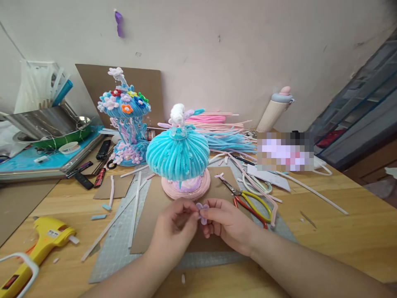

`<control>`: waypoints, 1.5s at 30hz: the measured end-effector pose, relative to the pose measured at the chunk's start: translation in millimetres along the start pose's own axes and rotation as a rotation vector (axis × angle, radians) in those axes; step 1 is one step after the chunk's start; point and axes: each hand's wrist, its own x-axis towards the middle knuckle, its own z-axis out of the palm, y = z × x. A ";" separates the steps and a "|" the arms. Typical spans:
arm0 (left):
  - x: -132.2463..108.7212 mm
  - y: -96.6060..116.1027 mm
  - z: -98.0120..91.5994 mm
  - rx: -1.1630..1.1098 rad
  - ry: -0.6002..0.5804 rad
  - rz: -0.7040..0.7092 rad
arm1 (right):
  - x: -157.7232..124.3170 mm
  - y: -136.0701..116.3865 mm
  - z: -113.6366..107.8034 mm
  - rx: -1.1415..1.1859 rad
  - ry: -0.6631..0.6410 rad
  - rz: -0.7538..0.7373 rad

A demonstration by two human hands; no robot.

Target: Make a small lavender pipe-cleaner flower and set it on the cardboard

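Observation:
Between my two hands is a small lilac pipe-cleaner flower (203, 220), its petals rounded. My left hand (175, 225) pinches the flower's left side with thumb and fingertips. From the right, my right hand (225, 221) grips it the same way, fingers curled. Just beyond stands a pipe-cleaner lamp with a ribbed turquoise shade (178, 153) and a white fuzzy knob on top. Its round pink base (167, 188) rests on a cardboard sheet (149, 223), over a grey cutting mat (108, 256). Red-and-yellow-handled pliers (252, 203) lie right of my hands.
A flower-covered blue lamp (127, 109) stands behind on the left. A yellow glue gun (46, 236) lies front left. Bundles of pink and blue pipe cleaners (229, 140) lie at the back. A tumbler (274, 109) leans on the wall. Metal bowls (46, 124) sit far left.

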 end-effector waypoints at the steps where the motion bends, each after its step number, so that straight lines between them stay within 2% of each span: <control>1: 1.9 -0.2 -0.8 -0.089 0.001 -0.026 | -0.3 -1.5 -0.5 -0.025 -0.009 0.016; 3: 5.9 -1.8 -3.2 -0.209 -0.073 -0.082 | -0.8 -4.2 -2.0 -0.062 -0.025 0.049; 5: 8.9 -4.1 -5.6 -0.235 -0.145 -0.113 | -0.5 -6.1 -3.5 -0.057 -0.034 0.052; 9: 9.3 -4.3 -6.8 -0.107 -0.057 -0.056 | 1.1 -7.4 -4.6 -0.016 -0.026 0.013; 16: 3.2 0.1 -6.7 0.269 -0.039 0.090 | 0.3 -3.2 -2.5 -0.021 -0.030 0.012; 21: 1.2 -1.7 -6.4 0.362 -0.015 0.104 | 0.3 0.4 0.4 0.014 0.019 -0.028; 28: -0.5 -1.1 -0.4 0.187 -0.037 -0.008 | 1.0 -0.8 3.6 -0.048 0.087 -0.051; 33: 5.2 -6.2 -2.5 -0.093 -0.032 -0.155 | 1.5 -7.3 4.2 -0.390 0.100 -0.060; 35: 8.4 -8.2 -4.3 -0.117 -0.019 -0.197 | 2.1 -7.6 3.0 -0.455 0.101 -0.043; 40: 13.0 -10.2 -6.7 -0.143 0.057 -0.230 | 4.5 -6.0 -2.1 -0.394 0.077 -0.066; 45: 12.7 -13.0 -5.2 -0.133 0.044 -0.284 | 5.2 -4.8 -2.7 -0.450 0.120 -0.089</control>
